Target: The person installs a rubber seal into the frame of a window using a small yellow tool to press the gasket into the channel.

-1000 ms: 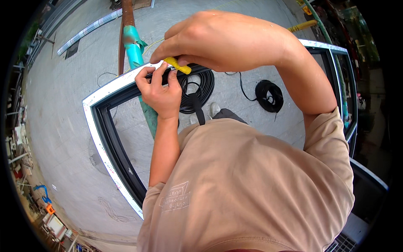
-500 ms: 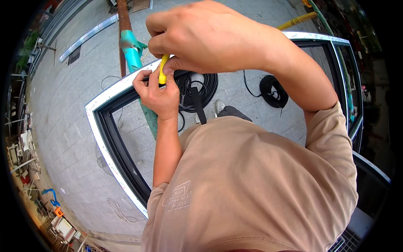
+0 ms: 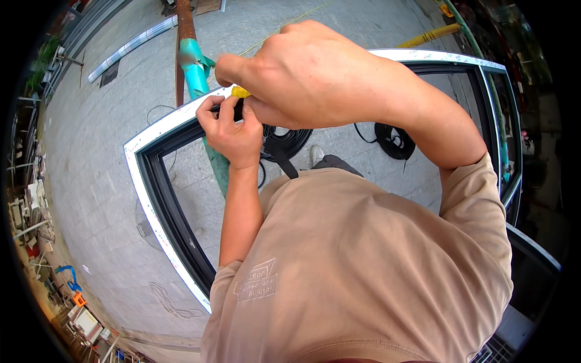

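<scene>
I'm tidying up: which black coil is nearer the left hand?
The left coil, partly behind the dark strap; the right coil lies farther from the left hand.

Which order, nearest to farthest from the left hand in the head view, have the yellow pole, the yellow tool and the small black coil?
1. Yellow tool: just above the left hand.
2. Small black coil: to the right.
3. Yellow pole: toward the upper right.

Paving (image 3: pixel 97 181): two black coils (image 3: pixel 296 145) are lying on it, apart.
Far left: I see one long silvery bundle (image 3: pixel 132 48).
Far right: a yellow pole (image 3: pixel 430 36), slanting.
</scene>
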`<state>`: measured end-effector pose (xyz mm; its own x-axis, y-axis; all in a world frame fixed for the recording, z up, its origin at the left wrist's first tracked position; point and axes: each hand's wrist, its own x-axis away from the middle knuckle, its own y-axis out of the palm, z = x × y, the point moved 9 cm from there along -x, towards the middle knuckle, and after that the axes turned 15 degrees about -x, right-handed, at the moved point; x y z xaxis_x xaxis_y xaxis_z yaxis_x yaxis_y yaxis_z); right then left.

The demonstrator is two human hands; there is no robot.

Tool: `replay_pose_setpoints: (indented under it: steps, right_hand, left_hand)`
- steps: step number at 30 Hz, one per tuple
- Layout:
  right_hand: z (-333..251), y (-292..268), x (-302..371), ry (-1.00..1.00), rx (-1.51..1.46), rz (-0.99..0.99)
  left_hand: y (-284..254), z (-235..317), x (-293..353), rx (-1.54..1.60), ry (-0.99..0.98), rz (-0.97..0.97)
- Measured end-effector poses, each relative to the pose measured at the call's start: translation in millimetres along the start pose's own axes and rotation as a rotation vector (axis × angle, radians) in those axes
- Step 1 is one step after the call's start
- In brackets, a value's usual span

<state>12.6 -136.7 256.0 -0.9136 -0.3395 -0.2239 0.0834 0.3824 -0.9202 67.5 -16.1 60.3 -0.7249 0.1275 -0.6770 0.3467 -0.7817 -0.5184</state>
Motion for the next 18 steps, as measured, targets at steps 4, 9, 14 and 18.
replay_pose_setpoints:
  steps: [4,9,14,18]
  right_hand:
    - [0,3,1,-0.036,-0.083,-0.118]
    - [1,-9,5,-0.114,-0.188,-0.162]
    - [-2,-15,6,-0.119,-0.106,-0.144]
    - [-4,-15,4,-0.134,0.013,-0.100]
  left_hand:
    - [-2,4,-2,-0.055,0.029,0.018]
    - [0,2,-2,-0.039,-0.014,-0.011]
    - [-2,2,-1,-0.056,0.012,-0.012]
    - [-2,1,-1,-0.046,0.010,-0.012]
